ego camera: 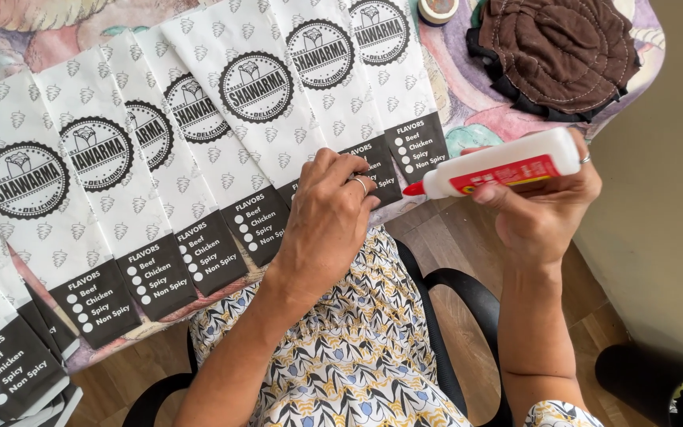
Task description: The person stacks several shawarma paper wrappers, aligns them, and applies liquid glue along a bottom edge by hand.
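Several white paper bags [223,119] with round black emblems and black bottom bands lie fanned out and overlapping on a table. My left hand [327,217], a ring on one finger, presses flat on the black bottom edges of the bags near the table's front edge. My right hand [543,209] holds a white glue bottle [507,164] with a red label and a red tip, tilted so the tip points left toward the bags. The tip hovers just right of the last bag's lower corner, not touching it.
A brown quilted cloth [559,51] lies at the table's far right. A small round tin [438,9] sits at the top edge. The table has a floral cover [468,111]. A black chair [452,292] and wooden floor show below; more bags [9,356] stack at lower left.
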